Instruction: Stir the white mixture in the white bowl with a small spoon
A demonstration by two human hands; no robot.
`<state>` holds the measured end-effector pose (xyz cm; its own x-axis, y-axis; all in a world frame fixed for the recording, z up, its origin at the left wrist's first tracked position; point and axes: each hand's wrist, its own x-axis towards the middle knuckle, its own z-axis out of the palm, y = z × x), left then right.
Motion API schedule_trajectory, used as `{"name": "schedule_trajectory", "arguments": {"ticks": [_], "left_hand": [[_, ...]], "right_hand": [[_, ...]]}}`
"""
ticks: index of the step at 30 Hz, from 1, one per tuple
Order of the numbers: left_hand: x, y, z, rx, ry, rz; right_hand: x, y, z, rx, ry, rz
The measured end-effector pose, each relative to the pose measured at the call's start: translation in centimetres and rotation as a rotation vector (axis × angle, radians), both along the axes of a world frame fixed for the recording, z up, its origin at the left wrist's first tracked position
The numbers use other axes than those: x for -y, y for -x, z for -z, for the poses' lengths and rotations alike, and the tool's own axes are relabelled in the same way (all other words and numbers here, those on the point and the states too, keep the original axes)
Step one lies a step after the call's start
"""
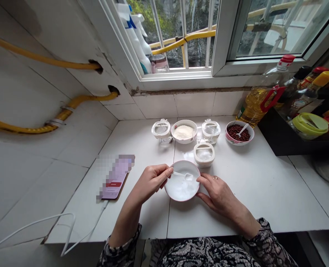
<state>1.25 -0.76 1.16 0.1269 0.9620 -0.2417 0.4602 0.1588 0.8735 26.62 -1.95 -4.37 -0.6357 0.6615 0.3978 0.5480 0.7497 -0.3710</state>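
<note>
We have a white-tiled tabletop (253, 193) before us, below a window with a white frame (219, 68). At its back right we see a clear bottle of golden oil (256, 102) with a red cap and red handle, next to a black tray (274, 135) crowded with seasoning bottles. Well to the left lies a phone (118, 178), its screen partly blurred, with a white cable plugged in at its near end.

Nearest us is a shallow white dish (182, 193), round and thinly edged in pink; we cannot tell what covers its pale bottom. Our right-hand grip (217, 191) pinches the dish at its right rim, thumb lower and fingers above. Behind the dish stand a bowl of white grains or powder (184, 141) and, farther right, a flowered bowl of dark red beans (238, 142) with a small spoon (242, 129) in it. Three white-lidded jars come next: one to each side of the white-filled bowl, one (204, 155) just beyond the dish.

Smallest is a white plastic spoon (188, 177). Our left-hand grip (155, 178) pinches its handle end between thumb and forefinger at the dish's left side; its scoop points right, over the dish.
</note>
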Motion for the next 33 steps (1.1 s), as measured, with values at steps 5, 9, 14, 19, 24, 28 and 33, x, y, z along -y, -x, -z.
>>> {"name": "schedule_trajectory", "arguments": {"ticks": [5, 9, 14, 19, 24, 28, 33], "left_hand": [[-0.2, 0.5, 0.0, 0.087, 0.03, -0.053], [-0.3, 0.6, 0.1, 0.123, 0.015, -0.081], [-0.8, -0.3, -0.6, 0.167, -0.133, -0.116], [-1.5, -2.8, -1.6, 0.116, -0.475, -0.177], [-2.5, -4.8, -0.3, -0.319, -0.958, -0.077], [-2.8, -5.2, 0.8, -0.562, -1.213, -0.041], [-1.6, -4.2, 0.1, -0.283, -1.052, -0.162]], "right_hand": [[0.0, -0.1, 0.1, 0.001, 0.011, 0.003], [0.0, 0.0, 0.1, -0.001, 0.017, 0.003], [0.0, 0.0, 0.1, -0.001, 0.017, -0.001], [0.0, 0.0, 0.1, -0.006, 0.023, -0.003], [0.1, 0.1, 0.0, 0.0, 0.028, 0.004], [0.1, 0.1, 0.0, 0.003, 0.033, 0.007], [0.0, 0.1, 0.1, 0.011, 0.027, 0.008]]}}
